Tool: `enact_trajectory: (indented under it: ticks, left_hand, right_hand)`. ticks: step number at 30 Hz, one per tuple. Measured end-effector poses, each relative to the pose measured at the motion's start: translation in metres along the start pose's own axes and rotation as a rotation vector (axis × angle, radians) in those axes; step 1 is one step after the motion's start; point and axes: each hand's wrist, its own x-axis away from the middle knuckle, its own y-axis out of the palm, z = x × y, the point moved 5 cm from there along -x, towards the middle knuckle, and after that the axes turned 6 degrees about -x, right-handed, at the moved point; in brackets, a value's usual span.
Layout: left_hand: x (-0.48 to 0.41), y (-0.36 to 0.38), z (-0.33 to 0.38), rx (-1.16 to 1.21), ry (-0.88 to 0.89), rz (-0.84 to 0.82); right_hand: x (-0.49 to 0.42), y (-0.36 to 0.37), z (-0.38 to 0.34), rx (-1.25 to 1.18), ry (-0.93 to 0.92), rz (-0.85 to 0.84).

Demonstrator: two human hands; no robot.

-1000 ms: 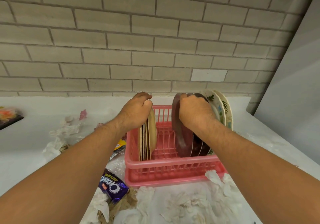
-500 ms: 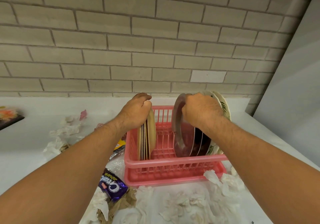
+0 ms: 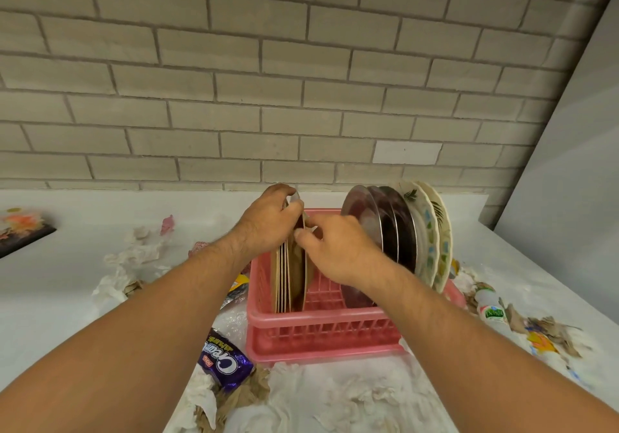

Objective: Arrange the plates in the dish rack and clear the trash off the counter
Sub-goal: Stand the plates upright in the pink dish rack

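Note:
A pink dish rack [image 3: 321, 323] sits on the white counter [image 3: 60, 315]. At its left end several thin tan plates [image 3: 288, 278] stand upright on edge. My left hand [image 3: 268, 221] grips their top edges. My right hand [image 3: 338, 251] pinches the top edge of the rightmost tan plate. At the rack's right end stand steel plates [image 3: 375, 221] and two floral plates [image 3: 432, 231], leaning right, with no hand on them. Trash lies around the rack: a purple biscuit wrapper [image 3: 224, 362], crumpled white tissues [image 3: 351, 399] and brown paper scraps.
More tissues [image 3: 130, 258] and a pink scrap [image 3: 166, 224] lie on the left. A small white bottle [image 3: 489, 308] and wrappers [image 3: 549, 335] lie to the right. A dark printed board [image 3: 20, 231] sits at the far left. A brick wall stands behind, a grey panel on the right.
My right hand let go of the steel plates and moved left to the tan plates. The left hand stayed on the tan stack.

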Motion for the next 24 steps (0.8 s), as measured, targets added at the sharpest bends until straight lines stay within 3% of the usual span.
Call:
enact_trajectory:
  ticks: [9,18,24]
  left_hand:
    - [0.003,-0.004,0.0,0.087,-0.011,-0.003]
    - [0.003,-0.004,-0.007,0.122,-0.068,0.011]
    - [0.002,-0.003,-0.008,0.122,-0.067,0.008]
  right_hand:
    - [-0.003,0.006,0.005,0.125,0.115,0.064]
    - [-0.031,-0.069,-0.019,0.578,0.16,0.143]
    - [-0.028,-0.072,-0.007,0.657,0.16,0.176]
